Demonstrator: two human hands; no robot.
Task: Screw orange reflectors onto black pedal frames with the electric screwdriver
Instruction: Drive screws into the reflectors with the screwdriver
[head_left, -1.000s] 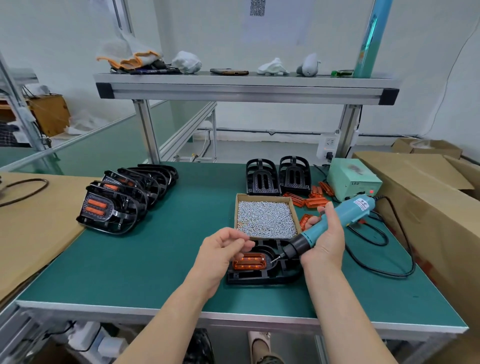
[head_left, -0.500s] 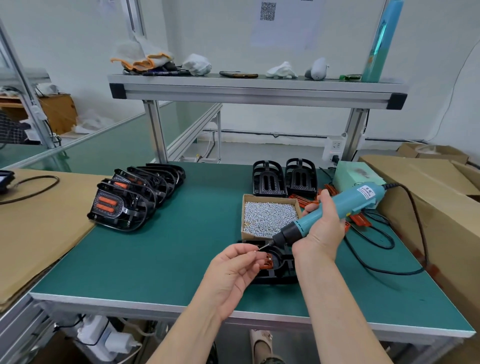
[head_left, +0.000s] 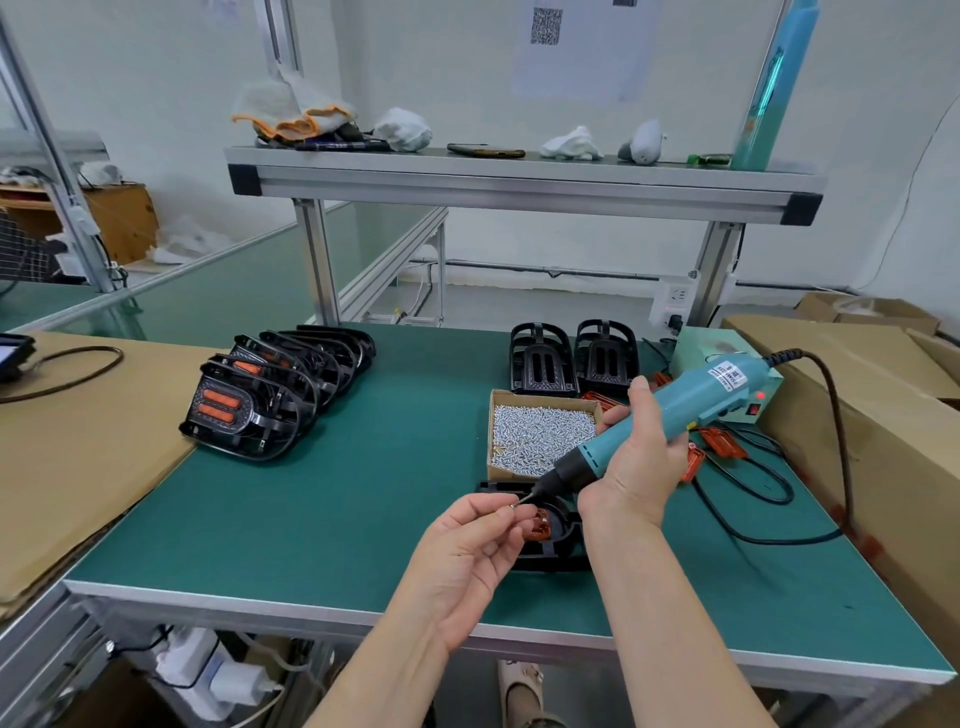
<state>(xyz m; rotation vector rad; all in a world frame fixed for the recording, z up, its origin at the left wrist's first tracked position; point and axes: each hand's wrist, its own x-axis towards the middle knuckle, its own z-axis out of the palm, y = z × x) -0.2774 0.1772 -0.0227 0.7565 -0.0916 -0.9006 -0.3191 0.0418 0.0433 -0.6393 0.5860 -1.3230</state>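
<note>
In the cardboard box (head_left: 492, 430) lie loose silver screws (head_left: 540, 439).

Factory assembly bench (head_left: 363, 519), parts stacked.

left hand (head_left: 467, 551) is palm up, pinching a tiny screw (head_left: 513, 506) between thumb and finger. right hand (head_left: 634, 467) is wrapped round the screwdriver (head_left: 675, 415), both forearms reaching forward.
</note>
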